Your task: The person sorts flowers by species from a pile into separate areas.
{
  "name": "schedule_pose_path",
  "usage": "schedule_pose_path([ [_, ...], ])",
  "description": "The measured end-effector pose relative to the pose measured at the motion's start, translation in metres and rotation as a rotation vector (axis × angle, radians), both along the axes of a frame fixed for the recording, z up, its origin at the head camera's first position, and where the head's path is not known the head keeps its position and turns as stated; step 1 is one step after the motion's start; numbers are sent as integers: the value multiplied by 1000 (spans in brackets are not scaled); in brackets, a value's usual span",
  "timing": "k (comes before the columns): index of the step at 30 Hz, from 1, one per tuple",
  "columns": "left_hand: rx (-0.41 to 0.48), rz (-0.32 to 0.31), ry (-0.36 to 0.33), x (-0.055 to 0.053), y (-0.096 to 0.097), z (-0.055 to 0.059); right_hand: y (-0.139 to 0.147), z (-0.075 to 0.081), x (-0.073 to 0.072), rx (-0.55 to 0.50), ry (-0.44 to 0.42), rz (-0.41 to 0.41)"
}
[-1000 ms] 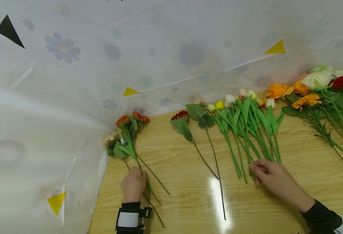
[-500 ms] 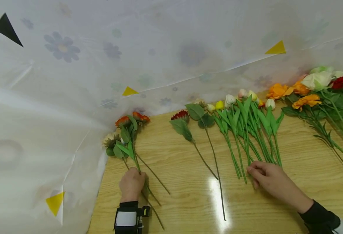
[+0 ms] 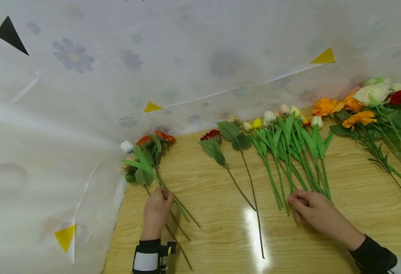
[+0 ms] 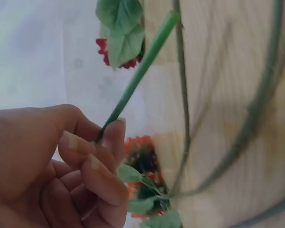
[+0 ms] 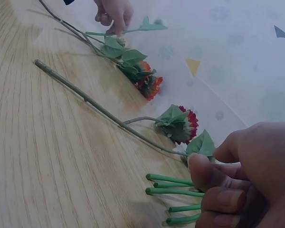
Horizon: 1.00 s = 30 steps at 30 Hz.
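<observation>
My left hand pinches the green stem of a white tulip between thumb and fingers. The stem's cut end sticks out past the fingertips in the left wrist view, and the tulip's head points to the far left. Under and beside it lie orange gerbera-like flowers with brown-green stems. My right hand has loosely curled fingers at the lower stems of a bunch of tulips. In the right wrist view several tulip stem ends show beside its fingers; no stem is visible between thumb and forefinger.
A dark red flower and another long-stemmed flower with round leaves lie mid-table. Orange, white and red blooms are heaped at the right. A pale flower-printed sheet hangs behind and to the left of the wooden table.
The white tulip has swung out leftward from among the orange flowers, its head now in full sight, as my left hand turned and rose slightly. My right hand has barely shifted left.
</observation>
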<state>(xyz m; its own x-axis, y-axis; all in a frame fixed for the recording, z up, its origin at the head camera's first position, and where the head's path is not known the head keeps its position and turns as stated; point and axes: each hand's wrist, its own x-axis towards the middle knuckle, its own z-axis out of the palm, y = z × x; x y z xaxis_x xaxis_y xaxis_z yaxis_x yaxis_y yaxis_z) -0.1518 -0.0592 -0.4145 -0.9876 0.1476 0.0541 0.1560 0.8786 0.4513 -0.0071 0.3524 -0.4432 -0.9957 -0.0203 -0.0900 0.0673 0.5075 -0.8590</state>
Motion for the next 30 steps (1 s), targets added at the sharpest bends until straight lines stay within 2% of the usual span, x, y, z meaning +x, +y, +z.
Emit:
schedule_pose_path([
  [2, 34, -47, -7, 3, 8, 4, -3, 0, 0, -17, 21, 15],
  [5, 97, -126, -69, 7, 24, 8, -10, 0, -1, -42, 70, 48],
  [9, 174, -303, -129, 17, 54, 11, -26, 1, -5, -111, 112, 145],
  [11, 217, -404, -170, 22, 72, 12, -35, 2, -7, -165, 103, 200],
  [14, 284, -517, -267, 31, 101, 14, -49, 3, -10, -231, 79, 261],
  [18, 337, -621, -342, 41, 133, 16, -61, 4, -12, -260, 64, 302],
  [21, 332, -667, -335, 45, 149, 16, -63, 3, -10, -247, 82, 309],
  [24, 297, -681, -314, 47, 158, 15, -61, 1, -8, -219, 90, 290],
  [27, 248, -658, -301, 46, 159, 12, -55, 1, -7, -181, 79, 248],
  [30, 201, -615, -292, 43, 151, 7, -45, 2, -7, -156, 71, 200],
])
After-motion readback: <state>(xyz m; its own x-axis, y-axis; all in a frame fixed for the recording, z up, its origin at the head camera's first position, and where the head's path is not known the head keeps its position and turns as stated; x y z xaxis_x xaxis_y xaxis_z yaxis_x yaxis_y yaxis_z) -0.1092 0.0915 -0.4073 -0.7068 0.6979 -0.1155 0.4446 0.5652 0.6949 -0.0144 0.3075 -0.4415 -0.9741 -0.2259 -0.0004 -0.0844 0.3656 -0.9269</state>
